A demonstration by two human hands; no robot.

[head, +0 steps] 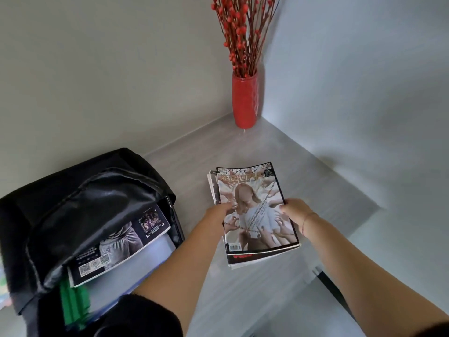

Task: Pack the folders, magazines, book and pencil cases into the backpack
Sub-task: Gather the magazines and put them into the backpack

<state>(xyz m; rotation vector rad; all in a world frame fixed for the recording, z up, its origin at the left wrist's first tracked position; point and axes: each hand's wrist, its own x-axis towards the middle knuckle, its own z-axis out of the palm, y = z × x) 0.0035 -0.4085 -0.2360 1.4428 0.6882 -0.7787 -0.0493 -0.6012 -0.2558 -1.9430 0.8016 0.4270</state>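
At left, the soft black fabric backpack (73,190) is seen open, a glossy magazine (116,244) tucked inside. On the pale wood-grain table (315,181), a flat rectangular stack of magazines (252,190) is gripped at its side edges by the left hand (220,212) and right hand (295,211), thumbs pressed on the top cover.

I've 1 view: head cam, wide-angle, facing fwd & down onto table (243,152) corner. Close range: left hand (216,215), right hand (295,211) near frame centre on magazines (255,215), arms in from bottom edge; backpack (73,203) lower left, walls (97,69) top half.
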